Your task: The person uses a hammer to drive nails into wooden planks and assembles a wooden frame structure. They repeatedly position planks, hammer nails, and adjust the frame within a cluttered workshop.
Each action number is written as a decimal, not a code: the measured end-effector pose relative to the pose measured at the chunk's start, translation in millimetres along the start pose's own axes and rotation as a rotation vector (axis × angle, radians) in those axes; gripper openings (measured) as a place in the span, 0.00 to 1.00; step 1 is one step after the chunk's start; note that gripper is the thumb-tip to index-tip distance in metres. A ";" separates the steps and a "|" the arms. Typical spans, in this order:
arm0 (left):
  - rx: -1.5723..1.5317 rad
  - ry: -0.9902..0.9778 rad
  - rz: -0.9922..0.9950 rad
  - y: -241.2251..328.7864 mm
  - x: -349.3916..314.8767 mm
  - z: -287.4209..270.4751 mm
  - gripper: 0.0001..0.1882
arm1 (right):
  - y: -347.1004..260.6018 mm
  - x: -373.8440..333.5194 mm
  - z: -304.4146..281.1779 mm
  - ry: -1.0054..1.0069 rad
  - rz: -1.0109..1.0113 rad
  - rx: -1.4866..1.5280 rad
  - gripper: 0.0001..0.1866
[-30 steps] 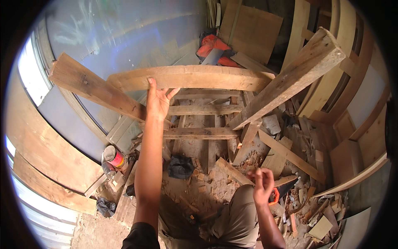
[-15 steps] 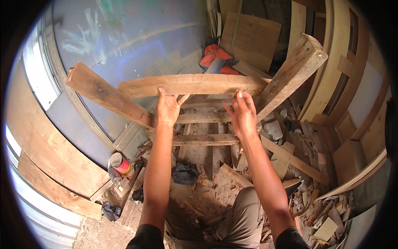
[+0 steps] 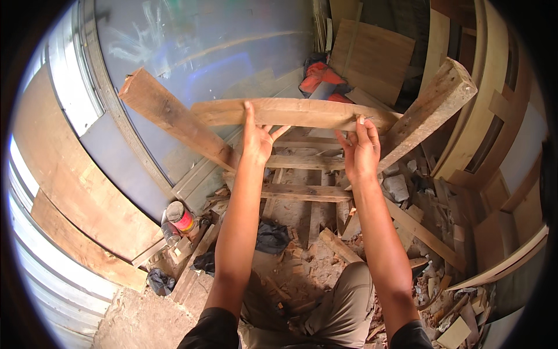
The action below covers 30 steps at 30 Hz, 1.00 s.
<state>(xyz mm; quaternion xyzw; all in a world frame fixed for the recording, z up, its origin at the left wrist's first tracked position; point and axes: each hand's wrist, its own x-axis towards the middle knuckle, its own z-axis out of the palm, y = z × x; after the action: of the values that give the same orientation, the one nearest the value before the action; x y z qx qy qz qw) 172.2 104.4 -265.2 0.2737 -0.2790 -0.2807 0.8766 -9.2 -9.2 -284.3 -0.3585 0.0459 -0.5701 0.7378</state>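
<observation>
A wooden board (image 3: 308, 111) spans between two thick wooden posts, the left post (image 3: 174, 116) and the right post (image 3: 430, 110), of an upturned frame. My left hand (image 3: 257, 139) grips the board from below near its left part, the thumb lying up across the front face and other fingers showing under the lower edge. Toward the board's right end, my right hand (image 3: 362, 154) pinches a thin, dark nail (image 3: 368, 118) against or just in front of the wood. Its remaining fingers are loosely bent. Lower crosspieces (image 3: 308, 193) of the frame show between my forearms.
Wood scraps (image 3: 459, 314) and dust litter the floor around my knees. A paint can (image 3: 181, 218) stands at left beside a black plastic bag (image 3: 160, 281). Panels (image 3: 75, 174) lean along the left, wooden door frames (image 3: 482, 116) on the right. Orange cloth (image 3: 322, 78) lies behind.
The view has shifted, so the frame sits farther right in the picture. My left thumb now reaches higher over the board's face. My right hand stays near the board's right end.
</observation>
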 end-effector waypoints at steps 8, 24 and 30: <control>-0.058 0.083 -0.043 12.1 0.6 4.5 0.48 | -6.5 -1.5 5.4 -0.074 -0.008 0.037 0.06; -0.034 0.138 -0.036 13.4 -3.4 15.9 0.46 | -8.5 -0.7 6.4 -0.032 -0.015 0.028 0.06; 0.001 0.136 -0.032 13.6 -4.3 13.4 0.45 | -22.1 -13.4 6.4 0.040 0.057 -0.140 0.07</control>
<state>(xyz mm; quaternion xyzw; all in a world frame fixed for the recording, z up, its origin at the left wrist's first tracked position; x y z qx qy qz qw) 165.3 112.2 -248.6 0.2969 -0.2146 -0.2756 0.8887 -28.7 3.5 -271.3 -0.3964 0.1104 -0.5512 0.7258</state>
